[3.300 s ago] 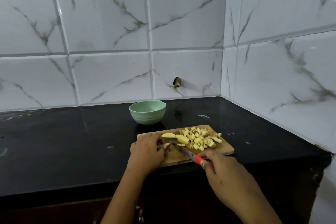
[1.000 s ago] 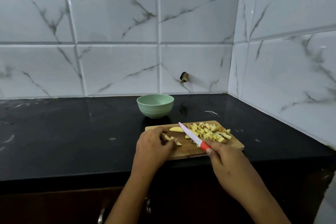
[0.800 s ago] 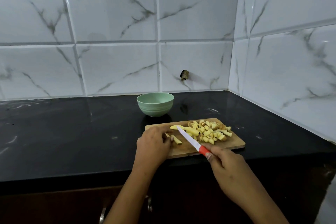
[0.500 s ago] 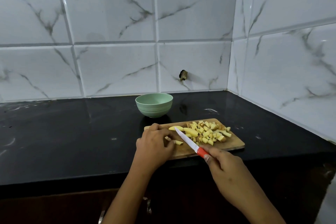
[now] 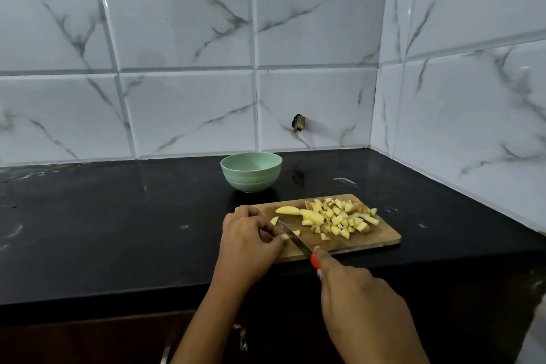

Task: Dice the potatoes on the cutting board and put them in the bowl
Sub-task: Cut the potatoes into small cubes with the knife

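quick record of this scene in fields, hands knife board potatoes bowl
cutting board: on black counter, near its front edge
left hand: pinches potato piece on the board
right hand: grips knife by its red handle
knife: blade across the held piece
diced potato: heaped on the board's right half
uncut wedges: two, left of the heap
bowl: green, behind the board, no potato visible inside

A glossy black countertop [image 5: 118, 230], marked with pale smears [image 5: 344, 180], runs into a kitchen corner. White tiles [image 5: 183, 18] with grey marble veining cover both walls. A small dark stub [image 5: 298, 122] juts from one tile above the counter. Dark cabinet fronts [image 5: 88, 340] sit below.
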Demonstrator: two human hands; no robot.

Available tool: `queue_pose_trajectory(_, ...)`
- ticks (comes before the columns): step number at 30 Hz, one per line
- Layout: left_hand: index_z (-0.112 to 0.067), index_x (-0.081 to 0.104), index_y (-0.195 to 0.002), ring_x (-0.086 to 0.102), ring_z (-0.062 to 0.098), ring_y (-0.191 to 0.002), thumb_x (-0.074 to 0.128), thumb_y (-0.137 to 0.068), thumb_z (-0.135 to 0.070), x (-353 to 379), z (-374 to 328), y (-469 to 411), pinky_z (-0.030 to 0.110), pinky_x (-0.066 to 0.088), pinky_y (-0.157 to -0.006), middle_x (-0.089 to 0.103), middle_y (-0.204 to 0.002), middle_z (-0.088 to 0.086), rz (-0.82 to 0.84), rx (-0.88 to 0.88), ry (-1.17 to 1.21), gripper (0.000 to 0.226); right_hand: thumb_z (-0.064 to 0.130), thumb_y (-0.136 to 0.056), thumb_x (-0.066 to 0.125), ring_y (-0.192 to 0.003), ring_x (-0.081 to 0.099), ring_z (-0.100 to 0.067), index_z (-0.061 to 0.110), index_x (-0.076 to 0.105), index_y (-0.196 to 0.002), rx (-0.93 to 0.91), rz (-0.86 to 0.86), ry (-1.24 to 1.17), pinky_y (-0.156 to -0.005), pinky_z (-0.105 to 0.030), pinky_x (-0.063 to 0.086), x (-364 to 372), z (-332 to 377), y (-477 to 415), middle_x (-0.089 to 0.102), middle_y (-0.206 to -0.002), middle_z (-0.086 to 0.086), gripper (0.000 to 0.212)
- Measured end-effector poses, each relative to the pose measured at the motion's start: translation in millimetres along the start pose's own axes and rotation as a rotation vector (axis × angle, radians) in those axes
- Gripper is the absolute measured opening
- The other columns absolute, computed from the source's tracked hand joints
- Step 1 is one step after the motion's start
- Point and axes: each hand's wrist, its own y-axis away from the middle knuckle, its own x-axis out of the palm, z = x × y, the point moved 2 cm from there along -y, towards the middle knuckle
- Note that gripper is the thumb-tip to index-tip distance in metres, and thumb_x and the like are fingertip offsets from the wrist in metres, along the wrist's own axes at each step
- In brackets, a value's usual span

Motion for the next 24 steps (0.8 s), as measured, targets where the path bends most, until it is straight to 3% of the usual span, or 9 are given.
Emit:
queue_pose_trajectory(4,-0.03,0.068,-0.079,0.034,0.004,-0.103,0.072,-0.078,-0.032,-0.7,0.8,-0.1,0.015,0.026,-0.081,0.043,-0.101,-0.016,0.005,-0.005,0.008,0.005,0.027,-0.101,0.04,-0.105,0.057,-0.016,0.033,-0.004,-0.151,0.003,0.088,0.031,-0.074,-0.026,0.039,2.6,4.9,1.8,0.053,-0.124,-0.002,0.066)
queue_pose_trajectory(12,-0.029,0.068,-0.078,0.035,0.003,-0.102,0.073,-0.077,-0.031,-0.9,0.8,-1.1,0.01,0.027,-0.072,0.044,-0.099,-0.019,0.02,-0.013,0.025,0.005,0.016,-0.099,0.043,-0.111,0.055,-0.019,0.031,-0.003,-0.151,0.038,0.161,0.112,-0.074,-0.029,0.039,-7.0,7.9,0.0,0.051,-0.13,-0.006,0.071)
queue_pose_trajectory(15,-0.03,0.068,-0.076,0.036,0.004,-0.101,0.074,-0.076,-0.03,-0.9,0.8,-1.4,0.006,0.028,-0.07,0.045,-0.098,-0.017,0.008,-0.014,0.025,0.006,0.008,-0.095,0.048,-0.106,0.058,-0.02,0.026,0.001,-0.152,-0.024,0.08,0.159,-0.072,-0.03,0.042,-6.2,13.4,-4.9,0.055,-0.124,-0.007,0.076)
queue_pose_trajectory(20,-0.029,0.068,-0.07,0.037,0.005,-0.102,0.079,-0.072,-0.033,-2.2,3.1,1.0,0.007,0.029,-0.07,0.044,-0.093,-0.019,-0.071,-0.076,0.042,0.011,0.011,-0.097,0.043,-0.106,0.058,-0.019,0.028,0.007,-0.152,-0.049,-0.045,0.098,-0.078,-0.03,0.048,-4.9,6.0,-6.7,0.054,-0.126,-0.004,0.067)
queue_pose_trajectory(24,-0.029,0.068,-0.072,0.038,0.006,-0.103,0.078,-0.074,-0.034,-0.7,1.5,0.8,0.014,0.026,-0.076,0.047,-0.097,-0.015,-0.061,-0.062,0.021,0.011,0.019,-0.102,0.035,-0.099,0.059,-0.014,0.034,0.006,-0.151,0.011,-0.154,0.023,-0.068,-0.025,0.042,-4.8,-7.3,-3.2,0.056,-0.117,0.001,0.059)
